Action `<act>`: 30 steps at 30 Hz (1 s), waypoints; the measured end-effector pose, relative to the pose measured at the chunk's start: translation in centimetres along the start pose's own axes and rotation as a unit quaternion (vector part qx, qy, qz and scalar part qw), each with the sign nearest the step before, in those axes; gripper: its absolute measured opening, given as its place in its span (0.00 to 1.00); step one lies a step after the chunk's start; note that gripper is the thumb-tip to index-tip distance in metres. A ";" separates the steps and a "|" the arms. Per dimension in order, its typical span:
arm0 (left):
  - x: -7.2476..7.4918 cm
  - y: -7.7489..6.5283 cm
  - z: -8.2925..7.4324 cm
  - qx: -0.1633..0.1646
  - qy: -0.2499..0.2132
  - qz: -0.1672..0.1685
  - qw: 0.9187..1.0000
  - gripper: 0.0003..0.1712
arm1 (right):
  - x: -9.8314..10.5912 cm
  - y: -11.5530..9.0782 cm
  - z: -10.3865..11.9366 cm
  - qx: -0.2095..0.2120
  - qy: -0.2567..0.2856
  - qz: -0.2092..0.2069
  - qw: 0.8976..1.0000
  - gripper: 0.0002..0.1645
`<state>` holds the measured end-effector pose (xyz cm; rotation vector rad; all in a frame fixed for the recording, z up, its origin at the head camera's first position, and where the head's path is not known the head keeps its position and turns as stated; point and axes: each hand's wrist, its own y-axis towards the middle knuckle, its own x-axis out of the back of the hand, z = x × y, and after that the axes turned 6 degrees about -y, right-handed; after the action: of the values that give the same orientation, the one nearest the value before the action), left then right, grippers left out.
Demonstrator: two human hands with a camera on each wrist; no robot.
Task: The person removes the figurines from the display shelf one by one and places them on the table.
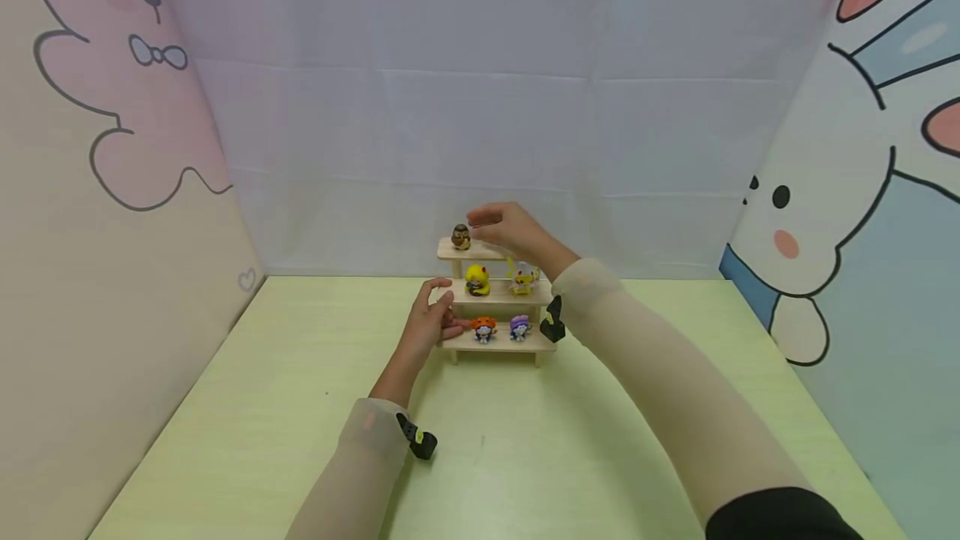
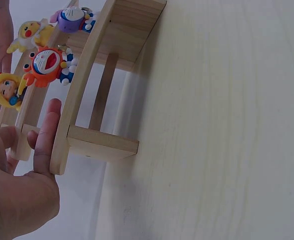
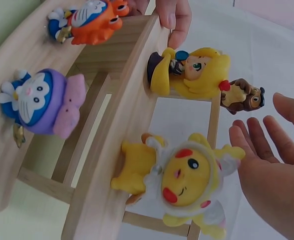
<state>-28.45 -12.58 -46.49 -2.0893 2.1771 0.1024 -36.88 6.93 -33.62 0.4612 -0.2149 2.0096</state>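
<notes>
A three-tier wooden display shelf (image 1: pixel 501 346) stands against the back of the table. At its left end, my left hand (image 1: pixel 426 325) grips the side, its fingers around the ends of the lower tiers (image 2: pixel 77 95). Over the top tier, my right hand (image 1: pixel 513 232) has its fingers spread loosely beside a brown owl figurine (image 3: pixel 242 96), with a small gap between them. The middle tier bears a yellow-haired girl figurine (image 1: pixel 477 281) and a yellow Pikachu-like figurine (image 3: pixel 184 177). Below stand two blue-and-white cat figurines, one with an orange crab hood (image 1: pixel 483 328), one with a purple hood (image 1: pixel 519 327).
A pale wood-grain tabletop (image 1: pixel 300 423) extends in front of the shelf and to both sides. Behind it hangs a white cloth (image 1: pixel 487 107). Side panels carry a pink cartoon figure (image 1: pixel 142 107) and a white rabbit (image 1: pixel 817 215).
</notes>
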 end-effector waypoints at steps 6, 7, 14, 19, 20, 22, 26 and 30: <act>0.0 -0.1 -0.1 0.006 0.003 -0.002 1.000 0.20 | -0.7 0.1 0.3 -0.011 0.020 0.003 1.000 0.30; 0.0 -0.1 -0.1 0.007 0.003 -0.002 1.000 0.20 | -0.8 0.1 0.3 -0.014 0.023 0.004 1.000 0.30; -0.1 -0.3 -0.3 0.003 0.004 -0.004 1.000 0.19 | -1.1 0.0 0.9 -0.038 0.026 0.002 0.999 0.30; -0.2 -0.3 -0.2 0.003 0.004 -0.004 1.000 0.19 | -1.0 0.1 0.9 -0.043 0.024 0.005 0.999 0.30; -0.2 -0.3 -0.2 0.003 0.003 -0.005 1.000 0.19 | -1.0 0.1 0.9 -0.043 0.023 0.006 0.999 0.30; -0.2 -0.2 -0.2 0.005 0.000 -0.006 1.000 0.19 | -1.1 0.1 0.9 -0.044 0.021 0.008 0.999 0.30; -0.1 -0.2 -0.1 0.005 -0.001 -0.004 1.000 0.20 | -1.2 0.2 1.0 -0.047 0.008 0.007 0.999 0.29; 0.0 -0.1 0.0 0.003 0.001 -0.001 1.000 0.20 | -1.4 0.4 1.2 -0.052 -0.009 0.005 0.999 0.28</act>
<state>-28.34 -12.63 -46.50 -2.0897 2.1729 0.0919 -36.35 5.21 -33.03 0.4129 -0.3333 1.9944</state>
